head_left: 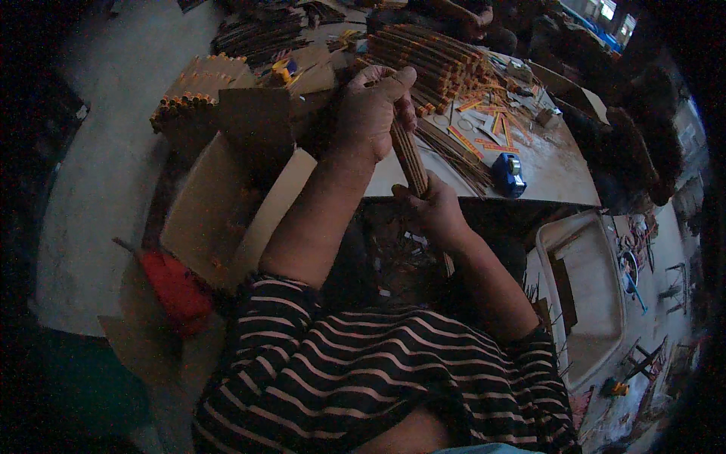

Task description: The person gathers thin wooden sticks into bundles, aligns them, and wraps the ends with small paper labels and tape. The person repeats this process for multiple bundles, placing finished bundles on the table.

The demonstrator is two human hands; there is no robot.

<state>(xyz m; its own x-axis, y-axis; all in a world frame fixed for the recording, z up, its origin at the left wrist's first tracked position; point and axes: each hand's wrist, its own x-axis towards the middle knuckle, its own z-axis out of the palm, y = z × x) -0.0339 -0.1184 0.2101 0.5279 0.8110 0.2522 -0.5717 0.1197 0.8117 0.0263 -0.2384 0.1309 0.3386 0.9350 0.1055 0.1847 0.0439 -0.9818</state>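
The 2 hands share a slim bundle of brown sticks [409, 160], which slants in front of the near edge of the table [563, 170]. The left hand [368, 113] has its fingers clamped around the upper part of the bundle; the right hand [440, 213], lower and nearer the body, has its fingers closed on the lower end.

Just to the right of the bundle, loose thin sticks [463, 168] lie along the table edge, with a blue tape dispenser [510, 175] beside their near end. Behind them are scattered red and yellow strips [463, 141], and a large pile of banded stick bundles [431, 60] rises beyond the left hand. An open cardboard box [203, 204] stands left of the left forearm. To the right of the right forearm is a white tub [594, 303]. At the far side, part of another person [473, 19] shows dimly.
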